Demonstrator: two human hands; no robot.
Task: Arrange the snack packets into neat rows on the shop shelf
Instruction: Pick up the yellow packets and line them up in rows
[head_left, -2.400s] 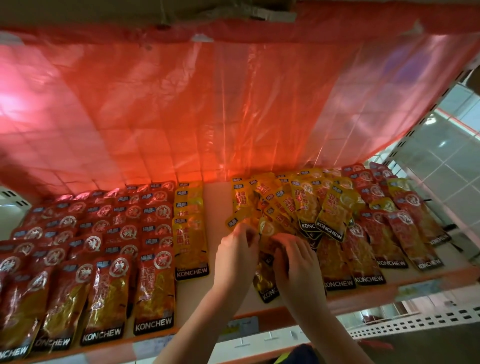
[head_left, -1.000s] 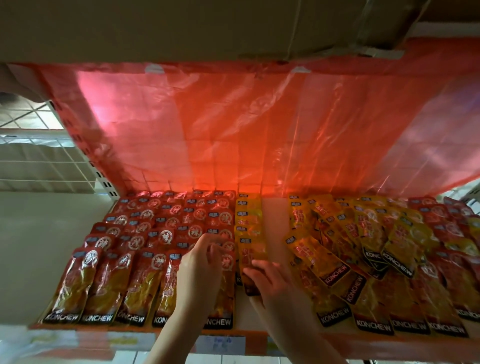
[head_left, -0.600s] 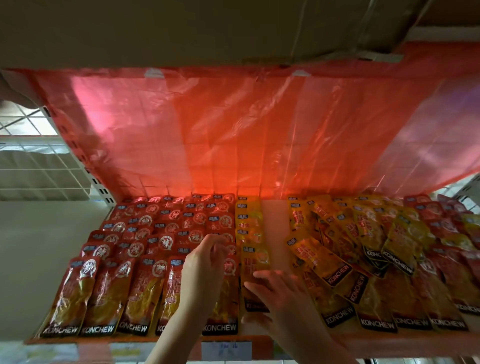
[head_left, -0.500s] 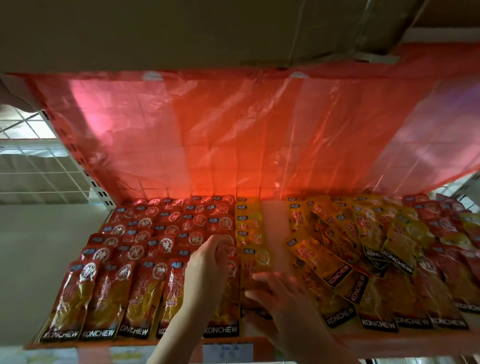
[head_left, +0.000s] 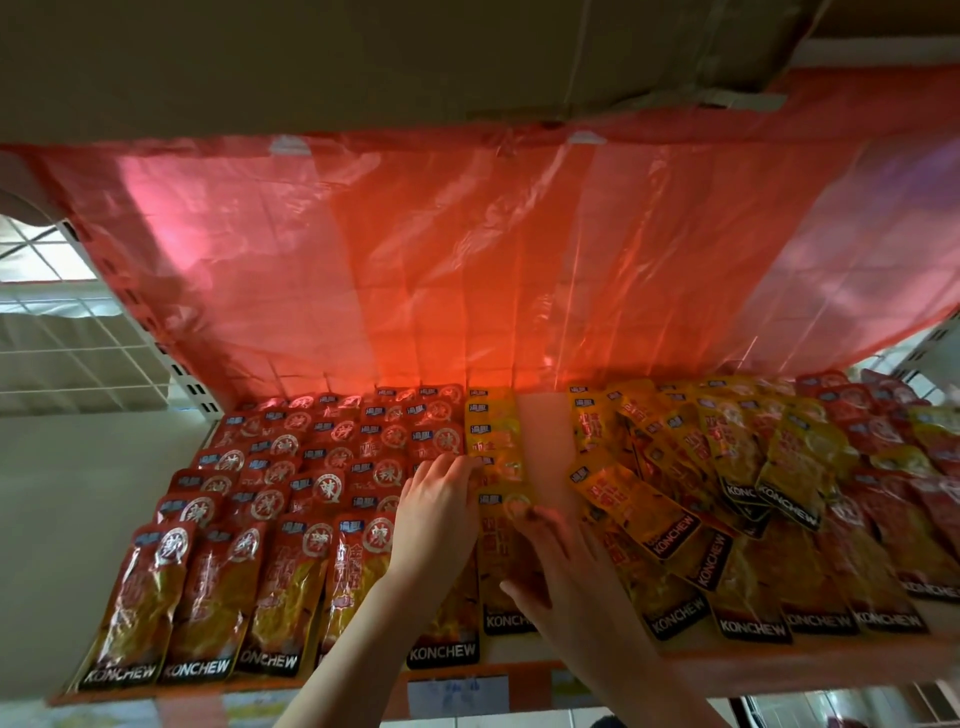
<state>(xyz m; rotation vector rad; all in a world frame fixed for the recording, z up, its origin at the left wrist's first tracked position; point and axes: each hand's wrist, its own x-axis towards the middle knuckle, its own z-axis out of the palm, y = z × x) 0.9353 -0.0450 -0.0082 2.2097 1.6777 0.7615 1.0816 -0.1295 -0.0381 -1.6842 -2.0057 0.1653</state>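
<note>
Red snack packets (head_left: 291, 499) lie in neat overlapping rows on the left of the shelf (head_left: 540, 431). Beside them runs a single column of yellow packets (head_left: 493, 431). My left hand (head_left: 436, 519) touches the left edge of the front yellow packet (head_left: 506, 566) with straight fingers. My right hand (head_left: 561, 577) lies flat on that same packet, fingers spread, pressing it down. A loose heap of yellow packets (head_left: 691, 467) and red packets (head_left: 883, 467) covers the right half of the shelf.
A red plastic sheet (head_left: 467, 260) hangs behind the shelf. A cardboard underside (head_left: 363, 57) closes off the space above. A strip of bare shelf separates the yellow column from the heap. A white wire grid (head_left: 62, 322) stands at the left.
My right hand has slid forward and up over the front yellow packet, now flat on it. My left hand has stayed at the packet's left edge. The camera view has shifted left since 2.4 s ago.
</note>
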